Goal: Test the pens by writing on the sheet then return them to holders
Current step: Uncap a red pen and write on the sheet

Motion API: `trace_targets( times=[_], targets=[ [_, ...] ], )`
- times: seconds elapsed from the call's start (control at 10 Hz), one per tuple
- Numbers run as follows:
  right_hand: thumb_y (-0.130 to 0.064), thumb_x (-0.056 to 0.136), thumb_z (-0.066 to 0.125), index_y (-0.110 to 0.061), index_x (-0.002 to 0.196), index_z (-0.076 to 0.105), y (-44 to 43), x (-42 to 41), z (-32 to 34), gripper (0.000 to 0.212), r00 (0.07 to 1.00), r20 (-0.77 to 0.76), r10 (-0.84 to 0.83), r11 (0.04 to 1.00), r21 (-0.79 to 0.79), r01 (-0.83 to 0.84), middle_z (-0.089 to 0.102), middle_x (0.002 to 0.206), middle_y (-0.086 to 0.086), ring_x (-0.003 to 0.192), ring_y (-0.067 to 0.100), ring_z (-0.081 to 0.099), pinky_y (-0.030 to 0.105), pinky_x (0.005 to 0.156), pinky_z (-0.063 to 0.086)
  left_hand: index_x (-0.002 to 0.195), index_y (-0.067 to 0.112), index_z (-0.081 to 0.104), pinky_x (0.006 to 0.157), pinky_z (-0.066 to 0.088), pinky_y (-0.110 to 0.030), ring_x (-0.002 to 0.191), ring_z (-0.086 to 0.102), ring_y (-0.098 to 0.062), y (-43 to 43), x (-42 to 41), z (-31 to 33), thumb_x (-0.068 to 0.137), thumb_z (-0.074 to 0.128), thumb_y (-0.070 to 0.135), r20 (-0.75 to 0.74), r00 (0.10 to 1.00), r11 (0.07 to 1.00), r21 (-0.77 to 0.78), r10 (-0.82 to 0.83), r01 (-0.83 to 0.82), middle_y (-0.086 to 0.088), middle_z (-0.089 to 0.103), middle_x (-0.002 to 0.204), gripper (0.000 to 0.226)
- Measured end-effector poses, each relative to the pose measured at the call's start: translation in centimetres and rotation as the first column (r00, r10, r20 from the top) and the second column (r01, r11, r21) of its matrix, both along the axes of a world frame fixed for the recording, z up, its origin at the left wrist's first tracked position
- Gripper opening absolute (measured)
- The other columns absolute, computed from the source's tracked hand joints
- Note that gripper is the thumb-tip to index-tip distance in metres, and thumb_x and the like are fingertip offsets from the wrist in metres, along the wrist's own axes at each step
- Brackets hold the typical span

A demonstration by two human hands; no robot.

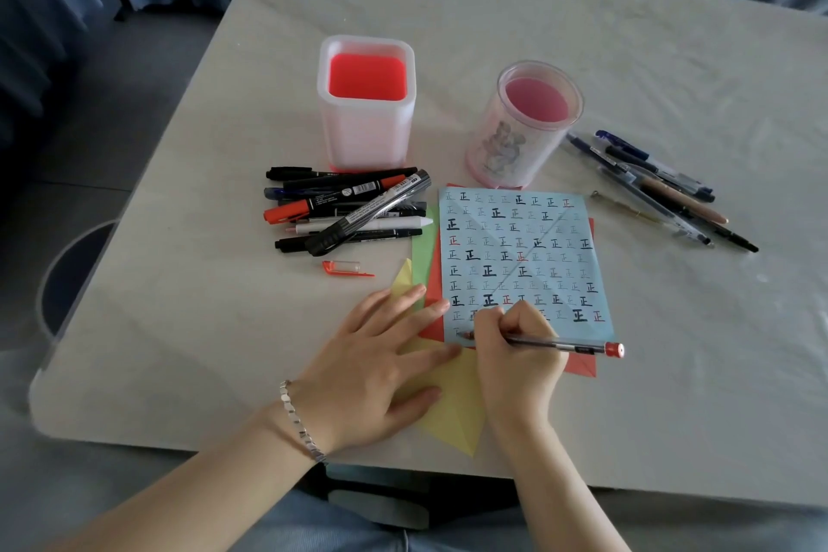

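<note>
A light blue sheet point(524, 255) covered in rows of written characters lies on coloured papers in the middle of the table. My right hand point(515, 359) grips a red-capped pen point(569, 345), its tip touching the sheet's lower left corner. My left hand point(381, 363) rests flat, fingers spread, on the yellow paper point(452, 408) beside the sheet. Behind stand a square white holder point(366, 139) with a red inside and a round clear holder point(519, 148) with a pink inside; neither shows any pens.
A pile of several markers and pens point(349, 206) lies left of the sheet, with a loose orange cap point(345, 268) below it. Several more pens point(658, 188) lie to the right. The table's front edge point(269, 450) runs just above my lap.
</note>
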State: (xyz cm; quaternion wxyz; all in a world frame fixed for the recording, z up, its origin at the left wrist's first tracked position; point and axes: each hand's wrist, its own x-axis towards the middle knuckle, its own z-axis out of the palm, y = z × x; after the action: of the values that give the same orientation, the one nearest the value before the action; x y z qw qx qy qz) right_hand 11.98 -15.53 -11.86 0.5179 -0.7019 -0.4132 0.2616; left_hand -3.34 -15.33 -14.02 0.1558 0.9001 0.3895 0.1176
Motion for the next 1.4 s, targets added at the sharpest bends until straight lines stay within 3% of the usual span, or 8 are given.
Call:
trace_targets(
  times=[0.8,1.0,1.2,1.4],
  targets=[
    [0.014,0.073,0.057,-0.017,0.046,0.025,-0.09,0.11,-0.27,0.052,1.000,-0.012,0.027,1.000,0.003,-0.027,0.037,0.039,-0.008,0.039,0.002,0.034,0.008,0.044,0.029,0.119,0.034,0.060,0.108,0.020,-0.045,0.135,0.029,-0.026,-0.08,-0.02,-0.17,0.086,0.045,0.049,0.010,1.000,1.000,0.006,-0.003,0.002,-0.002,0.044,0.141,0.039],
    [0.016,0.071,0.058,-0.021,0.046,0.025,0.01,-0.02,-0.57,0.056,0.997,0.052,0.052,0.998,0.031,-0.053,0.036,0.039,-0.008,0.040,0.001,0.033,0.007,0.046,0.029,0.120,0.033,0.060,0.109,0.020,-0.045,0.135,0.029,-0.027,-0.10,-0.04,-0.16,0.086,0.045,0.048,0.011,1.000,1.000,0.017,-0.003,0.003,-0.003,0.043,0.142,0.040],
    [-0.005,0.064,0.049,-0.023,0.046,0.022,-0.06,0.05,-0.63,0.037,0.998,0.045,-0.044,0.996,0.077,0.040,0.036,0.038,-0.009,0.039,0.002,0.031,0.007,0.044,0.027,0.119,0.033,0.061,0.109,0.020,-0.045,0.136,0.029,-0.027,-0.10,-0.03,-0.32,0.087,0.046,0.048,0.009,1.000,1.000,0.010,-0.005,0.005,-0.001,0.041,0.144,0.039],
    [0.000,0.068,0.053,-0.017,0.047,0.023,-0.09,0.29,-0.36,0.041,0.994,-0.045,-0.103,0.993,0.053,0.105,0.028,0.038,-0.007,0.040,0.004,0.025,0.012,0.043,0.023,0.119,0.034,0.060,0.109,0.019,-0.044,0.136,0.029,-0.026,-0.11,-0.05,-0.19,0.087,0.044,0.048,-0.003,1.000,1.000,0.011,-0.007,0.007,-0.001,0.041,0.144,0.038]
  ],
)
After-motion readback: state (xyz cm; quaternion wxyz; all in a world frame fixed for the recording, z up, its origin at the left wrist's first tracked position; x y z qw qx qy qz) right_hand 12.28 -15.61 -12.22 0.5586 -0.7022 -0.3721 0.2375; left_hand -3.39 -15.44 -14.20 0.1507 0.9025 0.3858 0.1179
